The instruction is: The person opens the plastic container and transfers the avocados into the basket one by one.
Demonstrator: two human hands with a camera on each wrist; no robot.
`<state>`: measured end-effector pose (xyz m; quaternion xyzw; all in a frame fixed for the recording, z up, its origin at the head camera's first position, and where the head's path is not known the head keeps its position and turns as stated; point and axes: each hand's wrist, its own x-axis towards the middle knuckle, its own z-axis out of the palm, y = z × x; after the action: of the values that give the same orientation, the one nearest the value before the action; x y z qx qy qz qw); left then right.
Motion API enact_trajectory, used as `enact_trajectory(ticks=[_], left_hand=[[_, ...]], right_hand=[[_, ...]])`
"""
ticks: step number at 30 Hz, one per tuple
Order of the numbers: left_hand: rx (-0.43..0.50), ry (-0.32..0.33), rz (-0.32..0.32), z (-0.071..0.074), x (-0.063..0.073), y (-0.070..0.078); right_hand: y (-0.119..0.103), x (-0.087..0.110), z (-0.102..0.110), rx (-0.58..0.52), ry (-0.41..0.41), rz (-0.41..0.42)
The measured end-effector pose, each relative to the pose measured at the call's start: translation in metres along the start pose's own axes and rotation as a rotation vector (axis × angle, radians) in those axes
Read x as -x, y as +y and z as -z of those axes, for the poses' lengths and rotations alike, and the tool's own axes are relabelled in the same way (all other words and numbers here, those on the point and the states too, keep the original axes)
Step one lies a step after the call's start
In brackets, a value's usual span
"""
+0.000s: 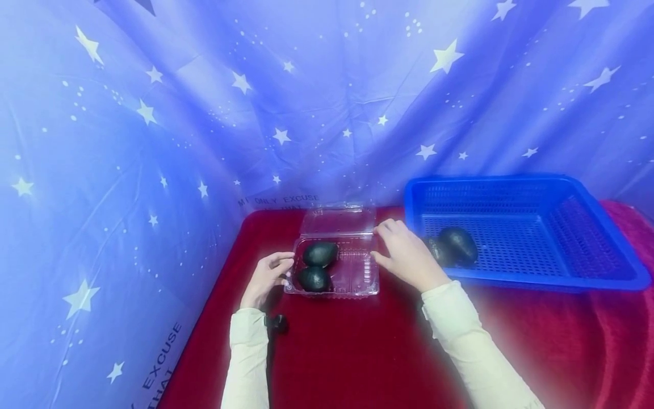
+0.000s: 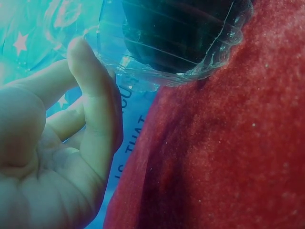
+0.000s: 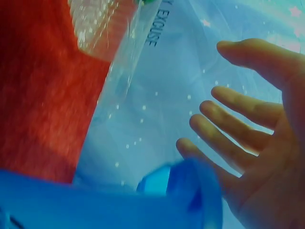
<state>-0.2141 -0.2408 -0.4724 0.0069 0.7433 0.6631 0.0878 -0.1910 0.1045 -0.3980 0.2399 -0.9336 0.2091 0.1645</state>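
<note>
Clear box (image 1: 352, 274), lid (image 1: 337, 220) raised, sits near the surface's (image 1: 352, 352) far left corner; two avocados (image 1: 321, 254) inside lie lengthwise left-to-right. Left hand (image 1: 265, 277), relaxed, and right hand (image 1: 403, 253), fingers extended, flank it, released.

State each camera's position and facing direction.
Head: on the head, facing forward and down at clear container and blue basket; left hand, right hand and sleeves show.
Left wrist: at that wrist, facing the container; left hand shows.
Right wrist: at that wrist, facing starry sheet, basket and container; right hand shows.
Both wrist views share the container and red cloth.
</note>
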Motion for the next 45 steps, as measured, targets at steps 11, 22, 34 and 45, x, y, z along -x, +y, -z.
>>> enact_trajectory(ticks=[11, 22, 34, 45], left_hand=[[0.01, -0.002, -0.007, -0.001, -0.002, -0.002], [0.005, 0.002, -0.004, 0.001, -0.001, -0.001], [0.015, -0.008, -0.01, 0.002, -0.001, 0.0], [0.006, -0.012, -0.025, 0.001, -0.002, -0.002]], right_hand=[[-0.017, -0.008, -0.018, -0.019, -0.052, 0.125], [-0.031, -0.016, -0.038, -0.071, -0.107, 0.174], [-0.042, -0.024, -0.057, -0.052, -0.107, 0.222], [-0.052, -0.031, -0.081, -0.003, -0.143, 0.214]])
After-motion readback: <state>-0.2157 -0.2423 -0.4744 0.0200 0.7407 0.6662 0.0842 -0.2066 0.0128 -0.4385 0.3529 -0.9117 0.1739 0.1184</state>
